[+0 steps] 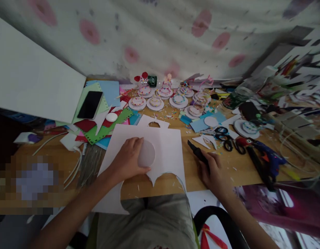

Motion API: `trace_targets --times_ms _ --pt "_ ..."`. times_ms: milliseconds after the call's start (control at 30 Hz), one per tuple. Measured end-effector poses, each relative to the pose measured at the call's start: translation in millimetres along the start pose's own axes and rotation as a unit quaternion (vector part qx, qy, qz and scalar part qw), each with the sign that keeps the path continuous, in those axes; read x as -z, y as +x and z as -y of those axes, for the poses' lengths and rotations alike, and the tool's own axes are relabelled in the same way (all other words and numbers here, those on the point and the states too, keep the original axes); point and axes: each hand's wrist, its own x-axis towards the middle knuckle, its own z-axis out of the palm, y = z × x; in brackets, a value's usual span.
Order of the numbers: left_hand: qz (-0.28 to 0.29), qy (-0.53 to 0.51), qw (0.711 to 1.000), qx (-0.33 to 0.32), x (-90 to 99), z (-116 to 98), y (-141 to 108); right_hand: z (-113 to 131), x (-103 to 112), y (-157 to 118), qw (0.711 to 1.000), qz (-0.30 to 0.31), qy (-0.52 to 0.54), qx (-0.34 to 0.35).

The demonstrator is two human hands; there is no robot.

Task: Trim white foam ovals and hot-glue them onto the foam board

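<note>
A white foam-like board (170, 147) with round bites cut from its near edge lies on the table and overhangs its front. On it rests a pale round disc (147, 155). My left hand (130, 157) spans the disc's left side, thumb at the near edge and fingers at the far edge, pressing it to the board. To the right of the board, my right hand (211, 169) is closed round the black handle of a craft knife (197, 151), its blade pointing up and left, apart from the board. A smaller cut white offcut (160, 121) lies just beyond the board.
Several beaded round ornaments (155, 102) stand at the back. Black-handled scissors (222, 133) and a blue glue gun (271, 159) lie at right, a plastic bottle (237, 97) behind them. At left are a phone (90, 104) and coloured sheets (108, 129).
</note>
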Motion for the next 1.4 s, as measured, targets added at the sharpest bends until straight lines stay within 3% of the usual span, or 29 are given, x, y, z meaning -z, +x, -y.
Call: trace_targets --times_ms 167,433,600,733,800,1000,1200,1300,1367,1400 --pt "0.029 0.062 0.997 -0.018 -5.0 4 15 4 -2 -1 0.999 -0.015 -0.051 0.001" --pt "0.032 0.058 0.997 -0.034 3.2 2 20 3 0 0 0.997 -0.031 -0.070 0.007" --pt "-0.042 0.095 0.995 -0.005 25.6 5 23 2 0 0 0.997 -0.032 -0.072 0.004" --pt "-0.036 0.102 0.994 -0.001 40.1 4 24 3 0 1 0.996 -0.039 -0.077 -0.001" --pt "-0.064 0.111 0.992 0.001 44.0 3 24 3 0 0 0.995 -0.041 -0.085 -0.008" --pt "-0.137 0.126 0.978 -0.093 51.6 -8 19 1 -3 1 0.995 -0.030 -0.089 -0.015" --pt "-0.176 0.040 0.977 -0.117 64.7 -20 0 -9 -3 10 0.991 -0.028 -0.122 -0.040" --pt "-0.177 0.036 0.975 -0.132 66.0 -29 -16 11 13 21 0.996 -0.073 -0.037 -0.047" --pt "-0.172 0.043 0.973 -0.148 62.1 -36 -25 40 27 29 0.987 -0.071 0.138 -0.033" --pt "-0.167 0.047 0.972 -0.162 59.0 -40 -29 57 32 34 0.966 -0.035 0.252 -0.035"
